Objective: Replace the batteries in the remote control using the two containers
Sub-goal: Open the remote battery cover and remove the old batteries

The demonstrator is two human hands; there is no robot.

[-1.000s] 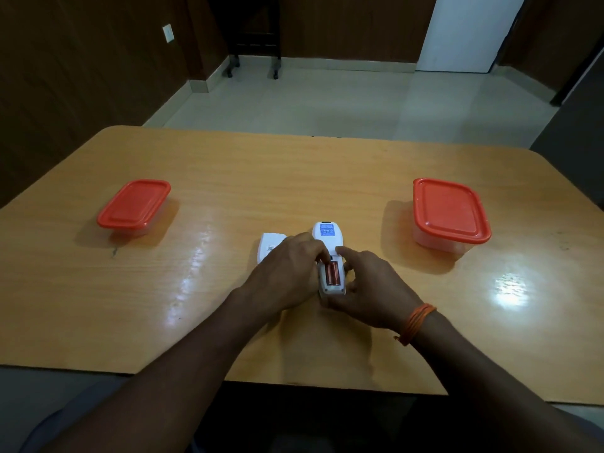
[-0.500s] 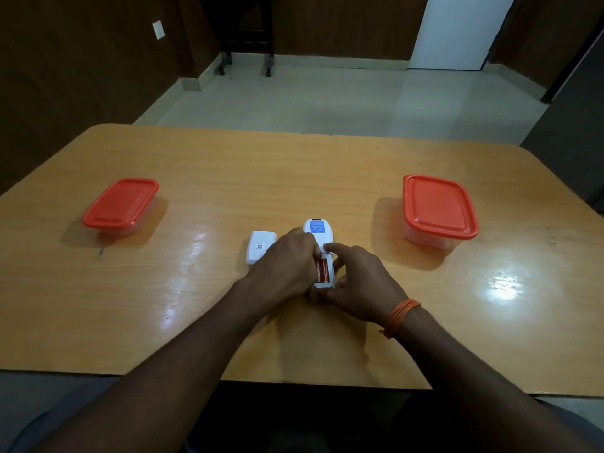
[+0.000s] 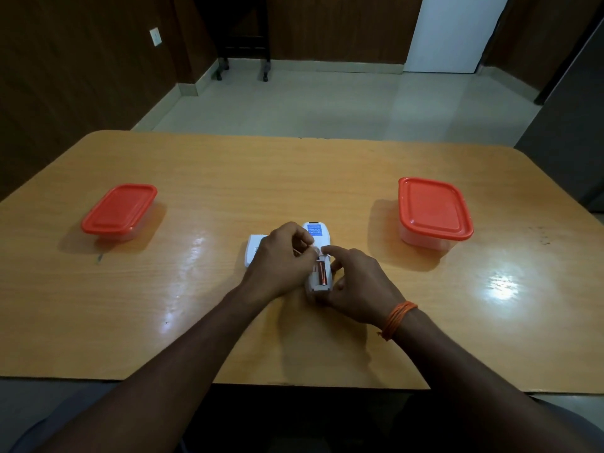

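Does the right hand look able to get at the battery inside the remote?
Probably yes: the battery lies uncovered in the open compartment of the remote control, and the right hand grips that remote alongside, nothing between.

2 forearms [image 3: 183, 361], bare from wrist to the bottom edge of the view. Left hand [image 3: 277, 266] and right hand [image 3: 356, 286] are bare too. The right wrist has an orange thread band [image 3: 397, 320]: several thin strands wound side by side, w/ a short loose end at its lower edge. Grey cloth [image 3: 49, 420] shows in the bottom-left and bottom-right corners under the arms, too dark for detail.
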